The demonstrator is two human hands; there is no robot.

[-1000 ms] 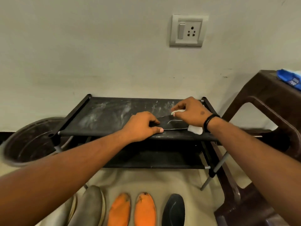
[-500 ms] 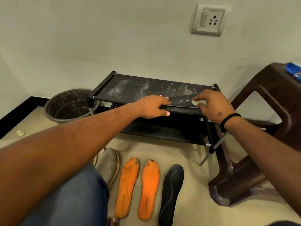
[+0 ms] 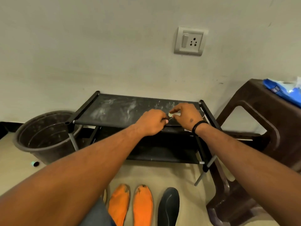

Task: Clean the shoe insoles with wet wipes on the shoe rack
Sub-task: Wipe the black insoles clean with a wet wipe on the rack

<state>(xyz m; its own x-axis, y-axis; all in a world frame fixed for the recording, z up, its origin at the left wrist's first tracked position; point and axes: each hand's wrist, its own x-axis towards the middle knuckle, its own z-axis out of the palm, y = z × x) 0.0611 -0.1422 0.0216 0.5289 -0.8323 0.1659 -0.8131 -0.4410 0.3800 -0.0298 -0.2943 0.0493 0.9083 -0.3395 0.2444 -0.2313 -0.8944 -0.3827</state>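
I observe both hands working at the right end of the top shelf of the black shoe rack [image 3: 114, 110], whose surface carries pale dusty smears. The left hand [image 3: 151, 123] lies palm down with its fingers curled together and pressed onto the near edge of a dark insole [image 3: 175, 123] lying flat on that shelf; the thumb tip shows at the insole's edge. The right hand [image 3: 185, 115], with a black band at its wrist, has its fingertips drawn together in a pinch on a small bunched white wet wipe [image 3: 173, 114], which is pressed to the insole's top surface just beside the left hand's knuckles. Most of the insole is hidden beneath the two hands, so I cannot tell its full outline. On the floor in front of the rack I note two orange insoles [image 3: 130, 204] lying side by side, worn at the toes, and a black insole [image 3: 168, 207] just to their right, none of them touching a hand. A dark bucket [image 3: 40, 137] stands at the rack's left. A brown plastic stool [image 3: 263, 121] stands at the rack's right, with a blue wipes packet [image 3: 283, 92] on its top.
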